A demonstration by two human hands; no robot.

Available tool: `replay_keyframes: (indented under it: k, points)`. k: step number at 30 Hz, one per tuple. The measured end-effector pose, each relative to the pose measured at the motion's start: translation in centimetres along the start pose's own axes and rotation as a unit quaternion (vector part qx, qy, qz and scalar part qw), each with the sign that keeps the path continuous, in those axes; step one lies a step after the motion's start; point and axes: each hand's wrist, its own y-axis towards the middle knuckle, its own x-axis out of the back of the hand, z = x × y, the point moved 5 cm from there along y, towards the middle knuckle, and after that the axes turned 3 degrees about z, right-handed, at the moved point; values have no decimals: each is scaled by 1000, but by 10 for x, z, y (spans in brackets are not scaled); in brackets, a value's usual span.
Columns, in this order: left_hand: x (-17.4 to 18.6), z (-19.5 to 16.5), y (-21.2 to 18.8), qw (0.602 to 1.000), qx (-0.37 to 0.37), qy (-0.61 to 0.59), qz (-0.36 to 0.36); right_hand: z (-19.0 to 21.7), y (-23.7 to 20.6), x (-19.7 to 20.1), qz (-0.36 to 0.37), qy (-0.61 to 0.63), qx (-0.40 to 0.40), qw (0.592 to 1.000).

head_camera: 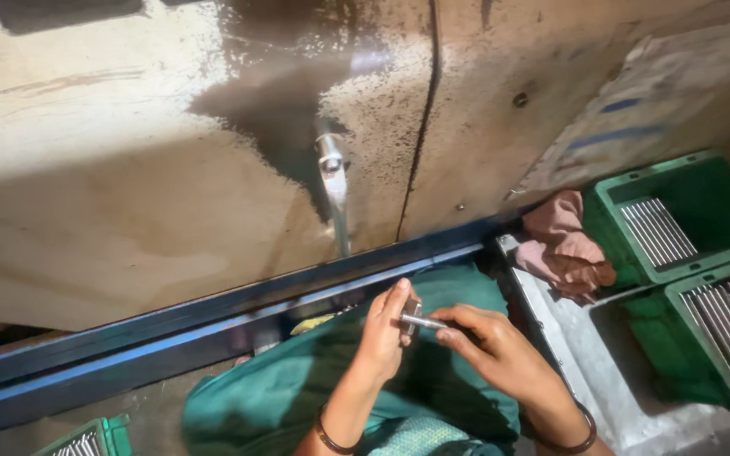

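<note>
A broad, stained counter [128, 194] of worn, mottled sheet fills the view from nine to one o'clock, with a dark wet patch near its middle and a thin seam running down it. A short bright metal fitting [331, 169] lies in the wet patch. A blue steel rail [171, 338] edges the counter, running diagonally from eight to three o'clock.

At three o'clock stand two green plastic crates [694, 186], ribbed at the rim, each holding smooth, straight metal rods [656, 232] laid side by side. A crumpled pink rag [563, 241] lies just beside them on a grey metal tray [610, 380]. A third green crate corner [86, 439] with rods shows at seven o'clock.

At six o'clock, over green cloth [297, 388] on the lap, the left hand [382, 333] pinches a small blocky metal piece [412, 311], its grip pressed together on it. The right hand [487, 342] grips a slim, polished rod [428, 322] between thumb and fingers, the rod's tip touching the metal piece. Each wrist carries a dark bangle.
</note>
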Motion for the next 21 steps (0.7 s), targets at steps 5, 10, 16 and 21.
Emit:
replay_keyframes:
  k: [5, 10, 16, 21]
  points:
    - [-9, 4, 2, 1000, 7, -4, 9, -8, -7, 3, 2, 26, 18, 1000]
    - [-17, 4, 2, 998, 8, 21, 50, -30, -13, -1, 25, 46, 1, 999]
    - [-17, 7, 9, 999, 13, 21, 45, -52, -8, -7, 52, 102, -42, 993]
    - [0, 20, 23, 999, -5, 30, 29, -50, -22, 0, 7, 225, 93, 970]
